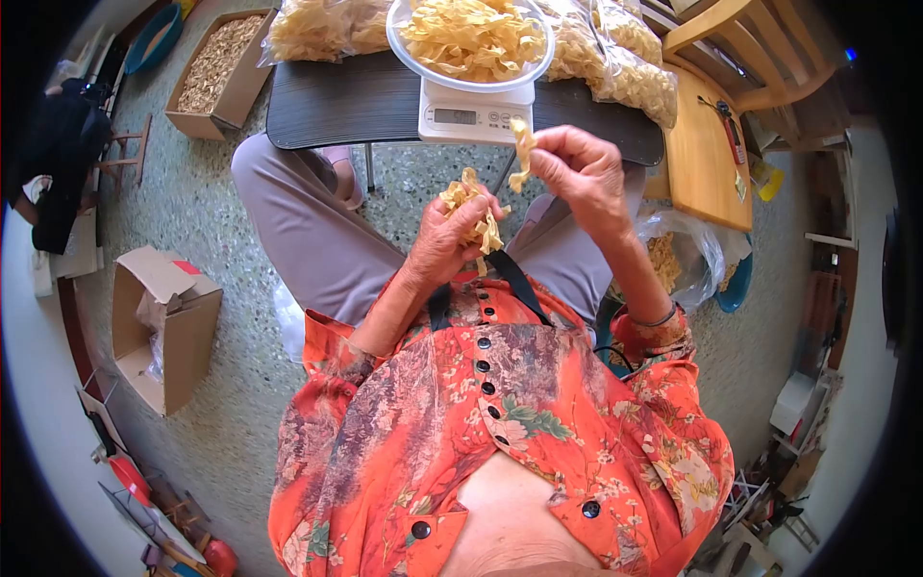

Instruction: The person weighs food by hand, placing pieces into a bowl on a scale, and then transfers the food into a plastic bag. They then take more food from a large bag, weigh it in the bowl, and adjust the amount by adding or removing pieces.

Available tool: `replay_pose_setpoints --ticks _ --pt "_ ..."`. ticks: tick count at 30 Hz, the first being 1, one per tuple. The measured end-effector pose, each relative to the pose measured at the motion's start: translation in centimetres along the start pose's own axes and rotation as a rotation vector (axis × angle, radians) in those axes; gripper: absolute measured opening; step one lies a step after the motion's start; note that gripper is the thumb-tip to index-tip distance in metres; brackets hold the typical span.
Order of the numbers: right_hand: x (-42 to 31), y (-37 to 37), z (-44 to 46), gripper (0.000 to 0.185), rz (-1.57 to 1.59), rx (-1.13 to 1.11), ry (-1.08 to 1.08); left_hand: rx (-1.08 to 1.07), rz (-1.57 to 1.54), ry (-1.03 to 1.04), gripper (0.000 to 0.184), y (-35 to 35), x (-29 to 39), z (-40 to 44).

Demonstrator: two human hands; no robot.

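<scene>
My left hand is closed around a small bunch of pale yellow dried pieces, held above my lap. Between the thumb and fingers of my right hand is one dried strip, raised just below the front right corner of the scale. The white digital scale stands at the front edge of the dark table. On it rests a round white bowl heaped with the same dried pieces.
Clear bags of dried pieces lie on both sides of the bowl. A wooden chair with a tool on it stands at the right, above an open plastic bag. Cardboard boxes are on the floor at the left.
</scene>
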State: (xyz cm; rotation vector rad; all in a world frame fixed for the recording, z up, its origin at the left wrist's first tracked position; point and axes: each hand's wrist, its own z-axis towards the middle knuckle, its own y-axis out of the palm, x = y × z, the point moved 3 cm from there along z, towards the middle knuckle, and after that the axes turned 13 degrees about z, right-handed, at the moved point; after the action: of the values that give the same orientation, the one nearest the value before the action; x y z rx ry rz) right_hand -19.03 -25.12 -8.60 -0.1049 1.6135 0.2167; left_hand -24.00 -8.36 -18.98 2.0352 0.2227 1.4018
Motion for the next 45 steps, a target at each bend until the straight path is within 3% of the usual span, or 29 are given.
replay_pose_setpoints --ticks 11,13,18,25,29,33,39,41,43,45 --pt "7.4 -2.7 -4.8 0.016 0.491 0.166 0.199 -0.022 0.111 -0.092 0.019 1.8 -0.9 0.8" --pt "7.9 -3.8 -6.4 0.016 0.584 0.221 0.169 -0.019 0.139 -0.113 0.019 3.5 -1.4 1.6" --pt "8.6 -7.2 -10.8 0.017 0.766 0.404 -0.028 -0.264 0.153 -0.198 0.022 9.0 -1.8 4.1" --pt "9.8 -12.9 -14.5 0.019 0.930 0.877 -0.205 -0.327 0.231 -0.276 0.019 16.2 -4.1 9.3" --pt "11.9 -17.2 -15.5 0.018 0.968 0.980 -0.295 -0.314 0.160 -0.334 0.020 19.8 -6.5 12.9" --pt "13.0 -19.4 -16.1 0.019 0.993 1.089 -0.323 -0.422 0.094 -0.284 0.020 22.4 -9.8 16.5" --pt "15.9 -21.9 -15.6 0.019 1.046 1.133 -0.370 -0.445 0.350 0.086 0.020 25.6 -13.6 18.8" --pt "16.1 -22.4 -15.8 0.026 1.053 1.151 -0.401 -0.528 0.338 0.105 0.022 25.8 -16.0 20.1" --pt "16.5 -22.4 -16.2 0.029 1.051 1.179 -0.424 -0.594 0.654 0.262 0.025 25.6 -17.7 20.9" --pt "16.4 -21.1 -15.9 0.032 1.053 1.195 -0.436 -0.618 0.750 0.267 0.030 23.8 -18.0 21.3"
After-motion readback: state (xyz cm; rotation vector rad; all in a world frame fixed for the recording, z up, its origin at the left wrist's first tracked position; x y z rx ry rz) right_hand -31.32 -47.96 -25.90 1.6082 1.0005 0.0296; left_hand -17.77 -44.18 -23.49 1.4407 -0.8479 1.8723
